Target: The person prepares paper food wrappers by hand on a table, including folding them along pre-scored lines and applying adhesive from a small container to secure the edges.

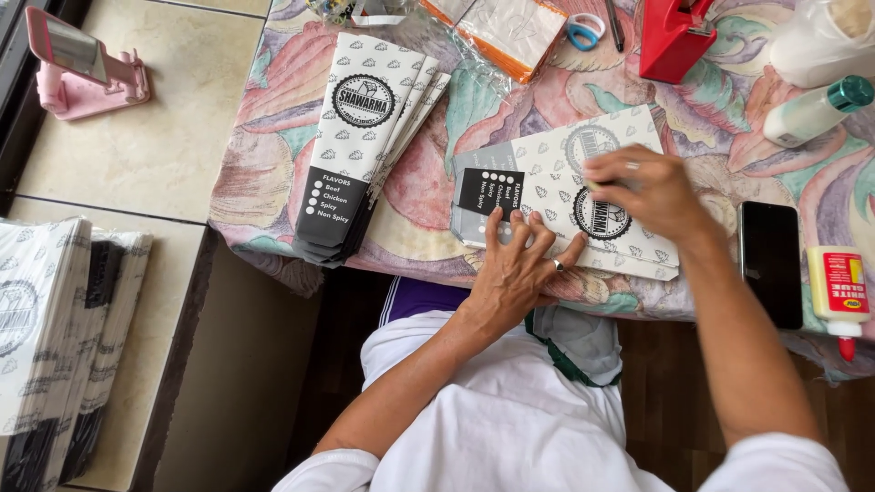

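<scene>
On the floor off the left edge of the surface (273, 173) stands a pink phone stand (80, 68), and below it leans a thick bundle of flat printed paper sleeves (55, 337). On the surface itself, which is draped in a soft cloth with a pastel leaf pattern, a small fanned stack of finished sleeves (365, 146) lies near the left edge, long, narrow, white with a black band at the bottom. At the front edge, in the middle, lies the paper sleeve (565, 196) being worked on: thin printed sheet, light, flat and easily creased, likely to slide on the cloth unless pinned, best held by pressing flat near a fold or pinching an edge. The left hand (519, 269) rests on its near edge, fingers (521, 228) spread wide and pressing down. The right hand (643, 187) lies on the sleeve's right half, fingers curled close together against the paper; whether they pinch anything small I cannot tell. Behind are a clear packet with orange edging (501, 32), blue-handled scissors (583, 30) and a red plastic tape dispenser (673, 36). Toward the right edge lie a white bottle with a green cap (816, 109), a black phone (770, 262) and a bottle of white glue (840, 292).
</scene>
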